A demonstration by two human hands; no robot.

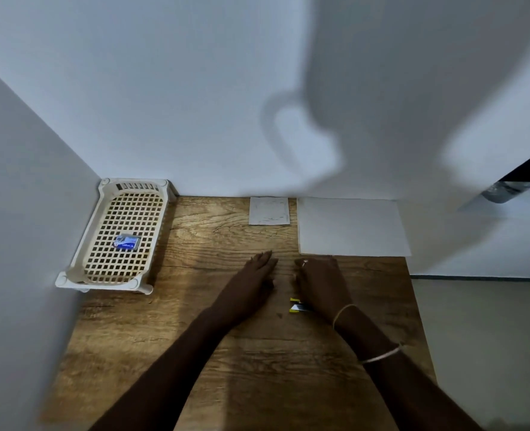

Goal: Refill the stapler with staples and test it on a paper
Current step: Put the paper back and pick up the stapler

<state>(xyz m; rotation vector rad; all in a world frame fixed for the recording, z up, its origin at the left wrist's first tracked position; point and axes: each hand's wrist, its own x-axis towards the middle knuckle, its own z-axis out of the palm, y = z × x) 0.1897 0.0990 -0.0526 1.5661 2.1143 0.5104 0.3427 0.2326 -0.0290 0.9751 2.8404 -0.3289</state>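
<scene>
Stapler (297,307) mostly hidden under right hand (319,281) | both hands flat, empty | left hand (254,279) apart

A brown wooden table (245,353) stands in a white corner. Two bare hands lie flat on it, side by side, palms down. The left hand (254,279) and the right hand (321,283) are close but not touching. A small yellow and black thing (296,306) peeks out from under the right wrist. A cream plastic basket with holes (86,259) sits at the left, with a little blue box (127,242) inside. At the back lie a small white paper square (269,210) and a big white paper sheet (352,227).
</scene>
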